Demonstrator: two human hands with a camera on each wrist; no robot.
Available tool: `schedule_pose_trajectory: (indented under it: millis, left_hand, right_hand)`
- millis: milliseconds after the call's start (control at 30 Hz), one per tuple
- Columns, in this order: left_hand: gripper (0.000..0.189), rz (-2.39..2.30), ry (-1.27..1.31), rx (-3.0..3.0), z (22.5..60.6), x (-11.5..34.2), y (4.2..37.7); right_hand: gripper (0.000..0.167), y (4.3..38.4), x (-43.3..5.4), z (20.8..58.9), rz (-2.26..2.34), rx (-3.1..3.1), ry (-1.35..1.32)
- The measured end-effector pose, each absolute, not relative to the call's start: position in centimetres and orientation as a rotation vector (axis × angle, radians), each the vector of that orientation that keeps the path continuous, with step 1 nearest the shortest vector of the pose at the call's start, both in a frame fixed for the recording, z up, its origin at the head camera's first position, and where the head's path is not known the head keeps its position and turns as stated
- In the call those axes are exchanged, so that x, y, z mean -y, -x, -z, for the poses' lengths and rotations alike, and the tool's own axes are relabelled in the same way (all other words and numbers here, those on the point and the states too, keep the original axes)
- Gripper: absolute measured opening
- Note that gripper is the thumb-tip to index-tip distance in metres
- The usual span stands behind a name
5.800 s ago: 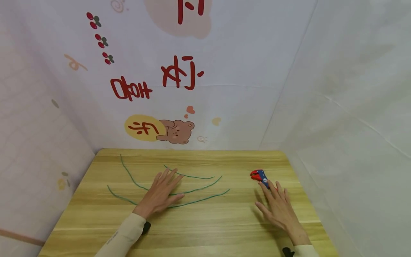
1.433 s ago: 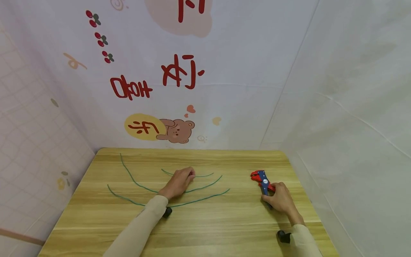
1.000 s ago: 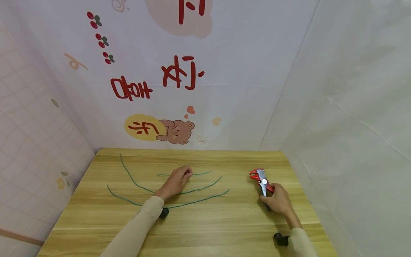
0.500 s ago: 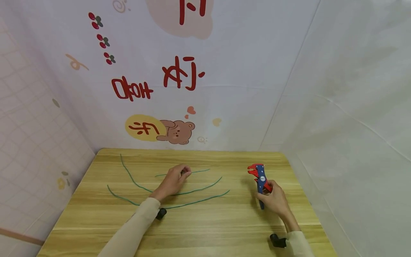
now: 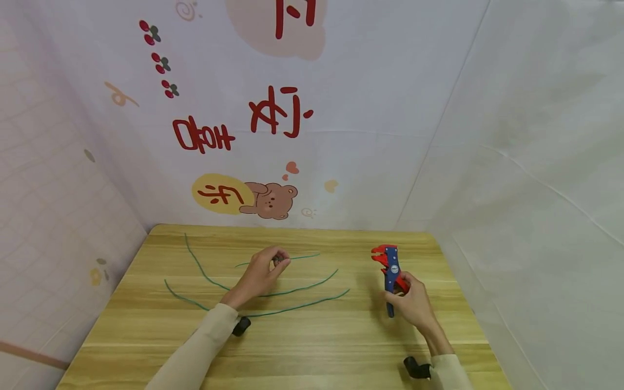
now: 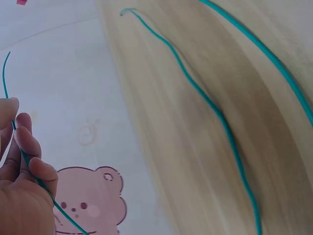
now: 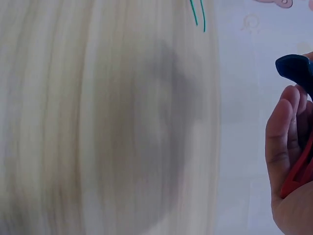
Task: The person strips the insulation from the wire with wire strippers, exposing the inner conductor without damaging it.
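My left hand (image 5: 260, 275) pinches a short green wire (image 5: 307, 255) near its middle, and both ends stick out past the fingers. In the left wrist view this wire (image 6: 68, 219) runs across the curled fingers, its upper tip beyond the thumb. On the right, my right hand (image 5: 415, 303) grips the handles of a red-and-blue wire stripper (image 5: 391, 260), held upright with its red jaws pointing away and left. The right wrist view catches only its blue handle end (image 7: 293, 67) and red handle (image 7: 296, 178); the head lies outside that view.
Two longer green wires lie curved on the wooden table (image 5: 322, 357): a farther wire (image 5: 307, 287) and a nearer wire (image 5: 302, 305), both partly behind the left arm. A printed white curtain (image 5: 361, 135) stands along the table's back edge, with more at both sides.
Earlier, both hands lay open over the wires and tool. Since then the left hand has pinched the short wire and drawn slightly left; the right has gripped the stripper, raised it and moved left.
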State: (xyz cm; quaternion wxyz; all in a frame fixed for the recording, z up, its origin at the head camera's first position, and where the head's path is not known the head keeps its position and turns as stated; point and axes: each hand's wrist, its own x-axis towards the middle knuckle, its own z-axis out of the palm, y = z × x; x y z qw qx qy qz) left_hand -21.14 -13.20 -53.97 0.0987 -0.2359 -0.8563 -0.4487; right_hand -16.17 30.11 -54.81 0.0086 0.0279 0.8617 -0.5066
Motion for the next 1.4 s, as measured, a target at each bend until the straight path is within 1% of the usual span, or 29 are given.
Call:
schedule_pose_trajectory:
  millis: [33, 233, 367, 600, 767, 1000, 1200, 1267, 1400]
  left_hand:
    - [0.008, 1.324, 0.702, 2.523, 53.8, 13.2, 21.0]
    - [0.005, 1.268, 0.725, 2.458, 52.6, 13.3, 20.2]
    - [0.005, 1.248, 0.724, 2.38, 51.9, 13.3, 19.6]
    - [0.009, 1.315, 0.689, 2.334, 50.5, 13.4, 18.4]
    - [0.009, 1.324, 0.681, 2.353, 50.2, 13.6, 17.6]
    - [0.005, 1.34, 0.648, 2.375, 50.1, 13.4, 16.9]
    - [0.006, 1.355, 0.578, 2.37, 50.0, 13.2, 16.6]
    - [0.009, 1.371, 0.55, 2.368, 49.9, 13.1, 16.5]
    - [0.009, 1.411, 0.504, 2.365, 49.7, 13.1, 16.2]
  right_hand:
    - [0.044, 16.1, -29.9, 54.7, 1.6, -2.68, -0.092]
    - [0.047, 15.9, -28.7, 53.8, 1.645, -2.619, -0.107]
    - [0.049, 15.8, -28.1, 53.5, 1.676, -2.59, -0.066]
    - [0.044, 15.6, -27.0, 52.7, 1.74, -2.508, 0.015]
    - [0.041, 15.3, -26.1, 52.3, 1.762, -2.462, 0.064]
    - [0.03, 15.1, -25.4, 52.4, 1.785, -2.409, 0.271]
    - [0.032, 15.1, -24.8, 52.4, 1.836, -2.322, 0.444]
    - [0.03, 15.0, -24.6, 52.3, 1.838, -2.294, 0.489]
    - [0.024, 14.9, -24.1, 52.2, 1.86, -2.225, 0.569]
